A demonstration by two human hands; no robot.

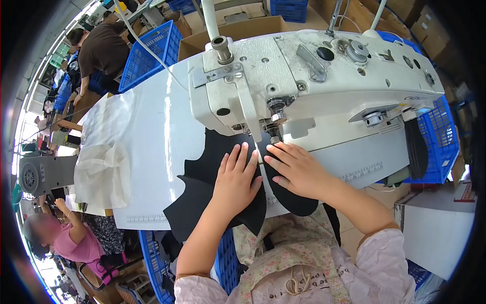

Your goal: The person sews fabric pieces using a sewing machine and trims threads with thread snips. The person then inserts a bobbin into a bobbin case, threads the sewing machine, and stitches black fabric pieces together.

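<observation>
Under the head of a white industrial sewing machine (283, 76), black fabric pieces lie on the table. My left hand (235, 180) rests flat on the left fabric piece (190, 205), fingers stretched toward the machine's needle area. That piece has a jagged, pointed outline and hangs over the table's front edge. On the right, my right hand (298, 169) presses a rounded black fabric piece (291, 198), its fingers extended and its fingertips close to the presser foot (274, 139). A narrow gap runs between the two pieces below the foot. The needle itself I cannot make out.
The white table (147, 167) carries a printed ruler along its front edge. Translucent plastic sheeting (104, 175) lies at its left. Blue crates (152, 53) stand behind, right and below. Co-workers sit at the far left, one in a pink top (78, 240), another in brown (104, 50).
</observation>
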